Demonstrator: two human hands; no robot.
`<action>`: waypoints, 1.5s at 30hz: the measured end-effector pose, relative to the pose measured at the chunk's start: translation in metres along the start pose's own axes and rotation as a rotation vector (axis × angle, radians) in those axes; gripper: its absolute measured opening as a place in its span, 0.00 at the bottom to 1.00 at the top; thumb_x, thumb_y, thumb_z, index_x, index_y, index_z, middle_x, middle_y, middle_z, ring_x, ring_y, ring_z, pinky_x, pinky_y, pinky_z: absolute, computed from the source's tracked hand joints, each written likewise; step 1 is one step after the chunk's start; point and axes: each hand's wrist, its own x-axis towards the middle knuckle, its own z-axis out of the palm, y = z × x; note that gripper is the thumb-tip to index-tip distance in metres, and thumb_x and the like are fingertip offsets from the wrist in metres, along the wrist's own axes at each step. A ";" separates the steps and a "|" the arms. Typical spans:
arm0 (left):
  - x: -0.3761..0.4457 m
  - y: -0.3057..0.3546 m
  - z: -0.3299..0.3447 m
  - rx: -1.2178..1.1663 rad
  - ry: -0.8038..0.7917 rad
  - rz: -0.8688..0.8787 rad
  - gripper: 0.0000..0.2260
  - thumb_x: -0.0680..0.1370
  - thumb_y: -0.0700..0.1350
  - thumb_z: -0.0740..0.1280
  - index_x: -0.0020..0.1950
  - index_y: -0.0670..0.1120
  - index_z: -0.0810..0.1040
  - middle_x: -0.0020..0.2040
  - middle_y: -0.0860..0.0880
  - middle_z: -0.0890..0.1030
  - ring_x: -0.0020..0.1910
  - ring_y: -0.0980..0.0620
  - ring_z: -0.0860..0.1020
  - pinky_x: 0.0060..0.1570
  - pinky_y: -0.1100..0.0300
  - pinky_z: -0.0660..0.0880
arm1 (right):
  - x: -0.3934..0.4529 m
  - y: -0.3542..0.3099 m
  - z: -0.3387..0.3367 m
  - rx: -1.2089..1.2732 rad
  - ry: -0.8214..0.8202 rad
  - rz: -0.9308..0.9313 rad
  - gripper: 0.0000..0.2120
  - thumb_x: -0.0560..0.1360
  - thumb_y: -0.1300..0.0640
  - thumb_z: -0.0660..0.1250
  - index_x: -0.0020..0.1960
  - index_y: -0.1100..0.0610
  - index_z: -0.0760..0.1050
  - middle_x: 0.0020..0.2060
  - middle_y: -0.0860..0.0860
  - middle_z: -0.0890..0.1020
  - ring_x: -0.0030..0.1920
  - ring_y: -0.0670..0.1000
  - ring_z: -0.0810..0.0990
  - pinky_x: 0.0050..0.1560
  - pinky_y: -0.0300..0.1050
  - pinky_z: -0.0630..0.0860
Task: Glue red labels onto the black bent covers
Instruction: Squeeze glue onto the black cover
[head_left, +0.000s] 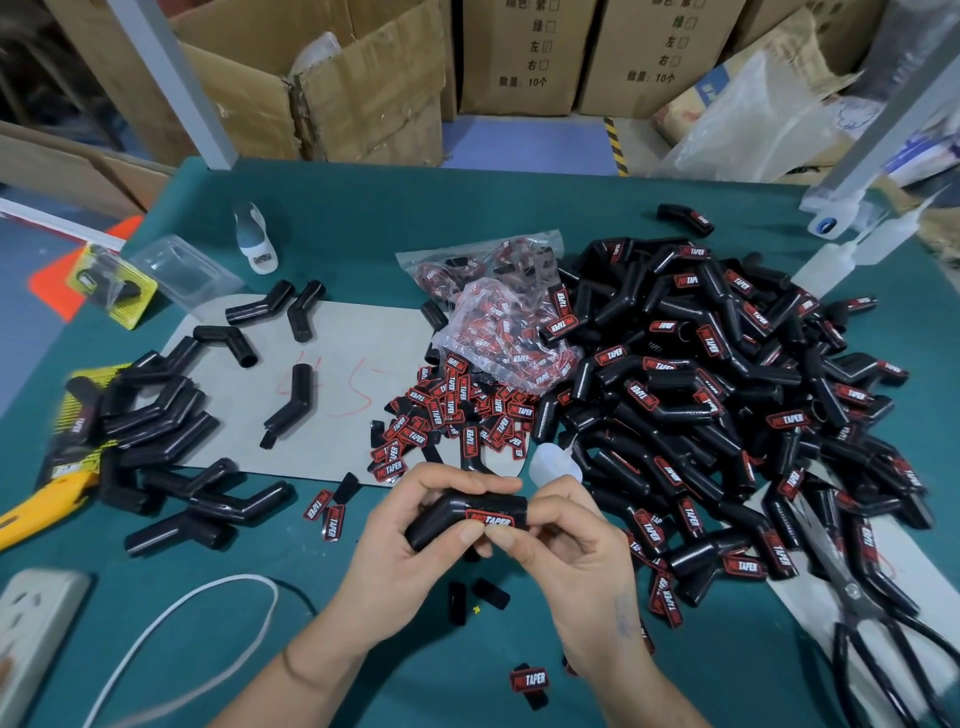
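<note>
Black bent cover (457, 512), label (491, 518) up, between both hands (415, 545).

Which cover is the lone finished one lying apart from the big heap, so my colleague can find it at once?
Start at the big heap of labelled covers on the right half of the green table. Look past its far edge, toward the cardboard boxes. There one black bent cover lies alone on bare green cloth, touching nothing, a red label near its right end.

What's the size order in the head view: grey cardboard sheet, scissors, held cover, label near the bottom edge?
1. grey cardboard sheet
2. scissors, though they sit nearer the camera
3. held cover, gripped by both hands
4. label, smallest
</note>
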 end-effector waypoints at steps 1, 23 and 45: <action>0.000 0.000 0.000 0.002 0.000 0.000 0.08 0.83 0.49 0.71 0.61 0.52 0.78 0.64 0.43 0.84 0.45 0.47 0.83 0.47 0.56 0.81 | 0.000 0.000 0.000 -0.004 -0.004 -0.002 0.05 0.69 0.67 0.75 0.39 0.69 0.81 0.37 0.42 0.78 0.36 0.39 0.82 0.41 0.32 0.77; 0.002 0.003 -0.004 0.213 0.013 0.118 0.11 0.82 0.42 0.70 0.61 0.55 0.79 0.66 0.49 0.83 0.63 0.45 0.82 0.63 0.55 0.78 | 0.003 0.005 0.002 -0.081 -0.042 0.123 0.09 0.66 0.50 0.80 0.46 0.48 0.89 0.39 0.44 0.75 0.40 0.45 0.75 0.46 0.38 0.74; 0.005 0.005 -0.004 0.195 0.055 0.133 0.07 0.82 0.50 0.72 0.60 0.56 0.84 0.57 0.50 0.84 0.59 0.46 0.82 0.61 0.58 0.77 | 0.002 -0.001 0.003 -0.091 -0.030 0.087 0.06 0.72 0.55 0.78 0.47 0.48 0.89 0.40 0.43 0.76 0.42 0.45 0.78 0.46 0.38 0.75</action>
